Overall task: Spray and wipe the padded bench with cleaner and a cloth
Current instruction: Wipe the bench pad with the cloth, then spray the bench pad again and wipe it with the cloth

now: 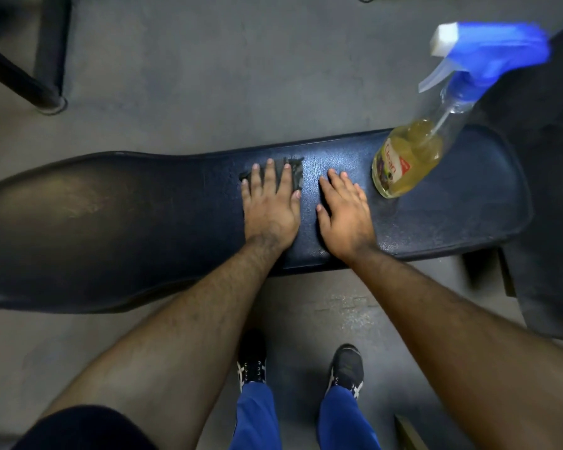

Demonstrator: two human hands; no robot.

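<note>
A dark padded bench runs left to right across the view. My left hand lies flat on a dark grey cloth and presses it onto the pad near the middle. My right hand rests flat on the bare pad just to the right, fingers spread, holding nothing. A clear spray bottle of yellow cleaner with a blue trigger head stands on the pad to the right of my right hand, apart from it. The pad around the hands looks wet and speckled.
Grey floor surrounds the bench. A black frame leg stands at the upper left. Another dark padded piece sits at the right edge. My two shoes and blue trousers are below the bench's near edge.
</note>
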